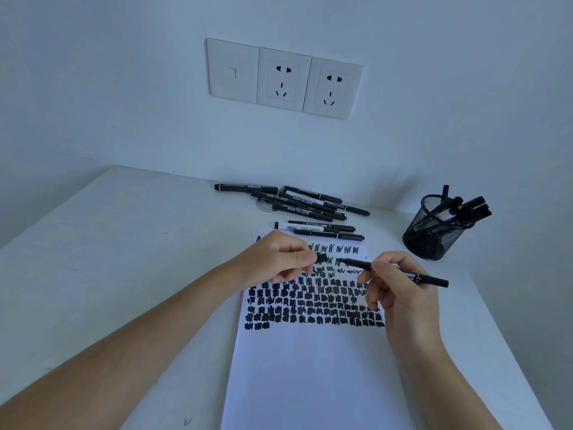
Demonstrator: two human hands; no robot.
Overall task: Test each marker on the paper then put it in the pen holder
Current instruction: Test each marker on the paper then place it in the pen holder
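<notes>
Here, the biggest thing is the white desk (124, 243). One sheet of paper (310, 383) lies on it, with rows of black test marks across its top half and a blank bottom half.

The left hand (279, 259) has its fingers (305, 259) curled, pinching one small black cap (322, 257) against the thumb. The right hand (400, 293) grips one black marker (412, 276) the way you hold a pen, fingers wrapped round the middle. Its bare tip points left at the cap, near it but not touching, and just above the marks.

The black mesh pen holder (434, 234) stands at the back right of the desk, well apart from the hands.

What could go wrong? I think the wet tip could poke the left fingers and leave ink, because the tip and the cap are so near each other. The cap is tiny and only pinched, so it could slip and roll off. No hand is pressing the paper down, so a hard scribble could make it slide. The markers in the holder all lean one way, so a rough drop could tip it.

Counting now: one paper, one holder, one cap, one marker in hand. Two markers (316, 226) lie across the top edge of the paper. The pile (310, 203) behind them has about seven, but they overlap, so I am not sure. The holder has several, too bunched to count.
</notes>
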